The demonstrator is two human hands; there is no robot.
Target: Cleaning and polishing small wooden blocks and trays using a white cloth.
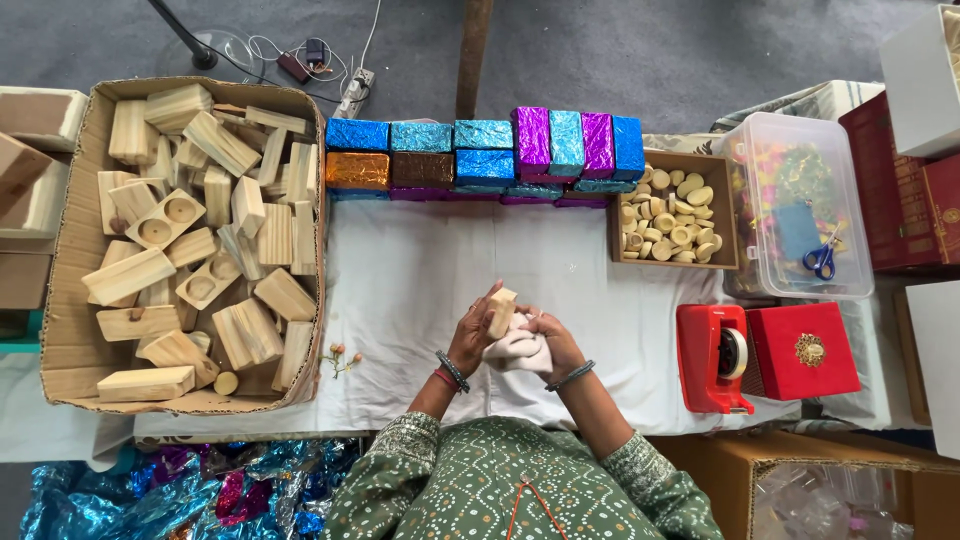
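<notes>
My left hand point(473, 335) grips a small pale wooden block point(501, 311) and holds it upright above the white table cover point(400, 290). My right hand point(553, 340) presses a crumpled white cloth point(517, 349) against the lower side of the block. Both hands meet close to my body, at the near middle of the table. Bangles sit on both wrists.
A large cardboard box point(60, 300) full of wooden blocks fills the left. Foil-wrapped blocks point(485, 150) are stacked along the far edge. At the right are a tray of wooden discs point(672, 215), a clear tub with scissors point(822, 261), a red tape dispenser point(712, 357) and a red box point(802, 350).
</notes>
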